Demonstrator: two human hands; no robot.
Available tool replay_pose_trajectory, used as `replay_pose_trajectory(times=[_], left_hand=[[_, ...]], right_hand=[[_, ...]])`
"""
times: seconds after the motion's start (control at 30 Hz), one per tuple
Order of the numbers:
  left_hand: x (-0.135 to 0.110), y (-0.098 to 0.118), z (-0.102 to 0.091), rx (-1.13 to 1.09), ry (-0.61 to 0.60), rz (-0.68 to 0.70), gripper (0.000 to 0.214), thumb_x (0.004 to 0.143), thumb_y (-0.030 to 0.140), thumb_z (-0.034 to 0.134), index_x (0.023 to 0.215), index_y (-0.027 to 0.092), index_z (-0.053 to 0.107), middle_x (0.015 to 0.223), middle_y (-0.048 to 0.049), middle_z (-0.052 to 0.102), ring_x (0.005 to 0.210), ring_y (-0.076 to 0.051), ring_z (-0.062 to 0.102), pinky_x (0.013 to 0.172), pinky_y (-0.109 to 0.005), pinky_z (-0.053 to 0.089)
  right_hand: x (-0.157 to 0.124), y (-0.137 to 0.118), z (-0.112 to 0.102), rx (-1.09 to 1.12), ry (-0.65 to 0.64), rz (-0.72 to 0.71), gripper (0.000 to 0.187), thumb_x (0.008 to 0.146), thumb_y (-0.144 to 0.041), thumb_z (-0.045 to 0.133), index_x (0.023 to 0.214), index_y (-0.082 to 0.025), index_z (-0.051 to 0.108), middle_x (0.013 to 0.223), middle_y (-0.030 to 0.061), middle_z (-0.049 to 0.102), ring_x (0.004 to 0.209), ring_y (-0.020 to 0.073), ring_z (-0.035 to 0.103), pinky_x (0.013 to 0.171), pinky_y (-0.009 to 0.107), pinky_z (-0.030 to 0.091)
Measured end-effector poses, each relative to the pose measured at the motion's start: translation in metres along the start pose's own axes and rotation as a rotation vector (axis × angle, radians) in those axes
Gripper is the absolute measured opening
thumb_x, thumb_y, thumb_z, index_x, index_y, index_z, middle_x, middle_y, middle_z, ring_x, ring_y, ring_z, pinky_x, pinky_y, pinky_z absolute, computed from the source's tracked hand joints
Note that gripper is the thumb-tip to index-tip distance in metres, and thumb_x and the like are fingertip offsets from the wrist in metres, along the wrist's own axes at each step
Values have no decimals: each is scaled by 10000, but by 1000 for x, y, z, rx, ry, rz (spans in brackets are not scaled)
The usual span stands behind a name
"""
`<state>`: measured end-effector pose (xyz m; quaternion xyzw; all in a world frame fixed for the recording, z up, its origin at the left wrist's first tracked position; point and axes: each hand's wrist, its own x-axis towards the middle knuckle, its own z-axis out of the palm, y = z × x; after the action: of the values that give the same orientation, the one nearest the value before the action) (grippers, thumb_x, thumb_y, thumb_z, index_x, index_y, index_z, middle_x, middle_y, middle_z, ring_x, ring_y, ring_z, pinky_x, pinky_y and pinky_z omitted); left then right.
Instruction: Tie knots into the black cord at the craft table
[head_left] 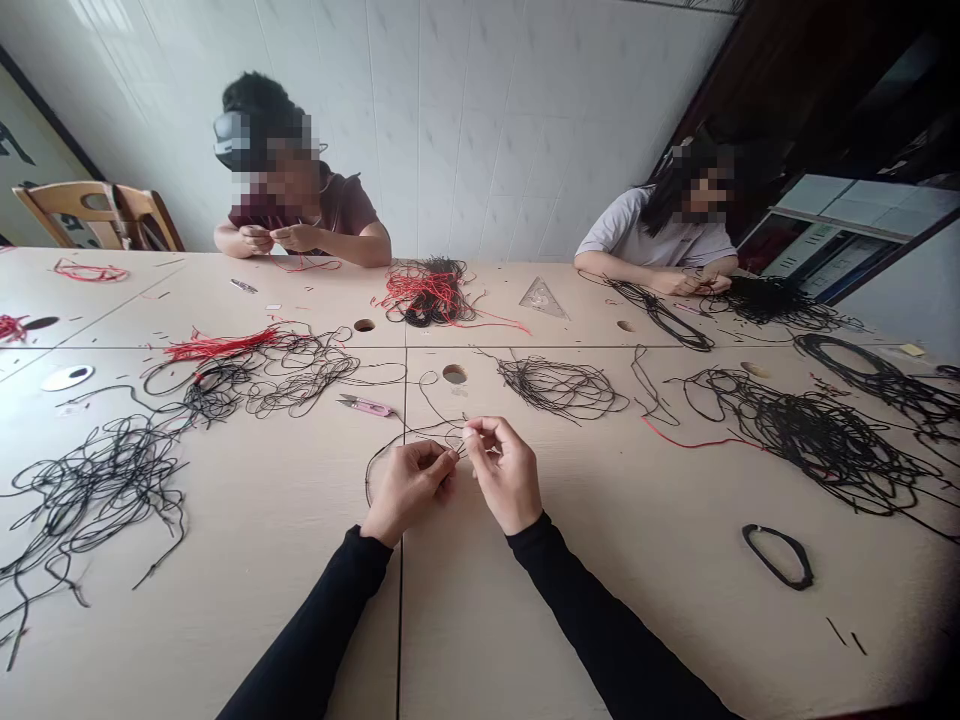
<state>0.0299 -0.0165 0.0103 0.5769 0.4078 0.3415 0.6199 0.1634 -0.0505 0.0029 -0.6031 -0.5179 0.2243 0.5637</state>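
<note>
Thin black cord (371, 468) loops out behind my left hand (414, 482), whose thumb and forefinger pinch it. Close beside it, my right hand (504, 470) has its thumb and fingertips pressed together on the same cord, with a small gap between the hands. A loose end of the cord curls up onto the table beyond my fingertips. The exact crossing of the strands between my fingers is too fine to make out. Pink-handled thread snips (367, 406) lie just beyond my left hand. A coil of black cord (562, 388) lies beyond my right hand.
Tangled black cords (97, 480) spread at the left, with red cords (221, 343) behind. A large black cord pile (810, 430) and a black loop (778, 556) lie at the right. A triangular ruler (544, 298) lies farther back. Two people sit across the table (480, 620).
</note>
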Motion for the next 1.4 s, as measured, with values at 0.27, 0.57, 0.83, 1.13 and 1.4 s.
replay_pose_trajectory(times=[0.27, 0.57, 0.83, 1.13, 1.4], left_hand=[[0, 1, -2, -135, 67, -40, 328, 782, 438, 693, 623, 159, 627, 550, -18, 614, 492, -126, 549, 545, -245, 444], [3, -4, -5, -231, 55, -53, 329, 778, 438, 708, 691, 128, 639, 594, -30, 622, 500, -120, 557, 541, -248, 461], [0, -2, -2, 12, 137, -19, 272, 772, 391, 670, 626, 168, 621, 525, -8, 596, 471, -130, 535, 501, -234, 415], [-8, 7, 6, 480, 173, 212, 200, 786, 261, 553, 633, 165, 639, 534, 28, 528, 501, -97, 408, 472, -213, 275], [-4, 4, 3, 280, 172, 29, 196, 788, 329, 604, 660, 184, 634, 499, 28, 572, 452, -108, 507, 498, -219, 390]], right_hand=[[1, 2, 2, -206, -78, -125, 122, 867, -275, 542, 821, -209, 633, 826, 47, 695, 553, 139, 544, 596, 286, 500], [-1, 5, 2, -180, -163, -178, 155, 920, -256, 485, 915, -204, 632, 905, 73, 668, 687, 171, 612, 628, 294, 513], [-2, -2, 1, -175, -153, -159, 173, 898, -282, 521, 989, -183, 629, 889, 59, 642, 598, 133, 550, 592, 273, 493], [0, -4, 1, -99, -190, -91, 201, 875, -348, 575, 849, -177, 677, 793, 33, 626, 626, 136, 528, 625, 264, 464], [5, 1, -4, -112, -20, 97, 291, 828, -456, 593, 774, -171, 618, 630, 8, 595, 547, 136, 475, 554, 252, 408]])
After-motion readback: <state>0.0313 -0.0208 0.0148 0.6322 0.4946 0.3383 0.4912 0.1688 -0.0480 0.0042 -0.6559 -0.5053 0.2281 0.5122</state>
